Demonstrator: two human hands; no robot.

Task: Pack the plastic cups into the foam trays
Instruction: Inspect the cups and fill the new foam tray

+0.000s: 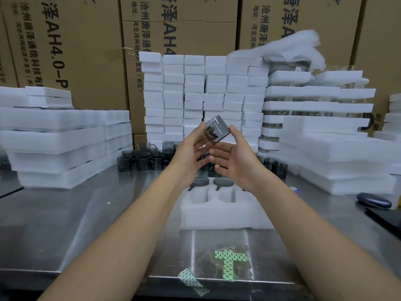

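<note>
Head view: grey plastic cup [218, 131] is up in the air, tilted off upright, between both hands. Left hand [193, 146] pinches its left side, thumb high, fingers under. Right hand [236, 157] is near flat, one fingertip touching the right edge. Foam tray [217, 216] lies directly below, with its empty pockets on the near side. Likely next: right the cup, then lower it.

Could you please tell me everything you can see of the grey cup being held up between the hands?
The smoky grey plastic cup is translucent and straight-walled, with a dark loop, apparently its handle, turned toward the camera. It is tipped on its side in mid-air, above the foam tray and clear of the table. The left hand holds its left side, and the right hand touches its right edge with the index fingertip.
</note>
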